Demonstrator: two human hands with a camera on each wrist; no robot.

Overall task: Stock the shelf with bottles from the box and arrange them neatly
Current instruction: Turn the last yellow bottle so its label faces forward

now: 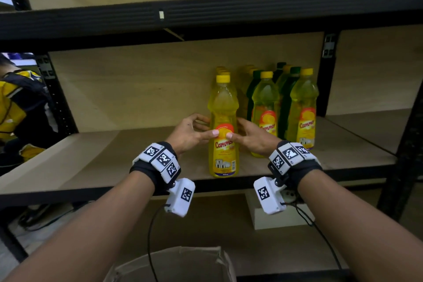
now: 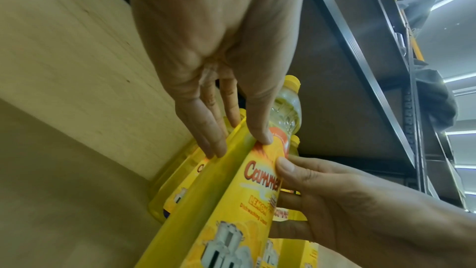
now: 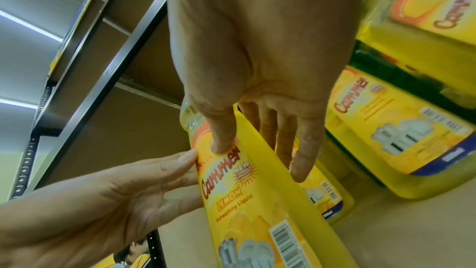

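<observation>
A yellow bottle (image 1: 223,126) stood upright at the front edge of the shelf (image 1: 96,158), left of the bottle group (image 1: 283,107) of yellow and green bottles. The left hand (image 1: 191,131) and right hand (image 1: 253,136) held it from either side, thumbs pressed on the front label and fingers lying nearly straight along its flanks. The open box (image 1: 174,263) lay below, at the bottom of the head view.
</observation>
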